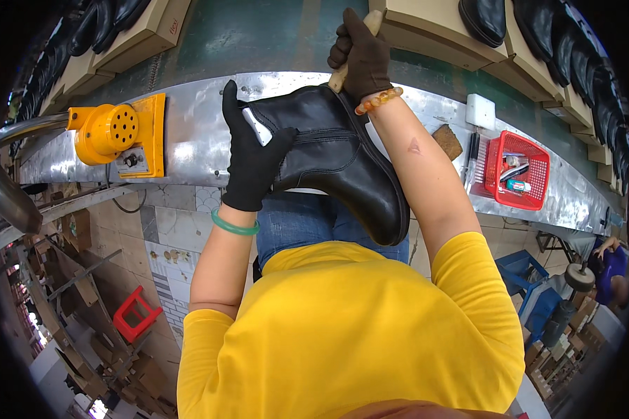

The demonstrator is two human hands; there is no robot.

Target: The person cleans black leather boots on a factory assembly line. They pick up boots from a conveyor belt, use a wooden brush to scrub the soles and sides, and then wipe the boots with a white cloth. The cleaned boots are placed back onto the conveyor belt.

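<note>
A black leather ankle boot [325,143] lies on its side at the near edge of the metal bench, its toe pointing toward me and to the right. In a black glove, my left hand [253,157] grips the boot at the opening of its shaft, with some fingers hidden inside or behind it. Something white with dark dots shows at that opening. My right hand [362,59], in a dark brown glove, is wrapped around a pale, worn stick-like bar [340,75]. The bar's lower end meets the boot near its heel and sole edge.
The metal bench [192,133] carries a yellow machine head [119,134] at left. On the right lie a brown block [447,142], a white block [480,110] and a red basket [517,171] of small items. Cardboard boxes [433,21] with black shoes line the far side.
</note>
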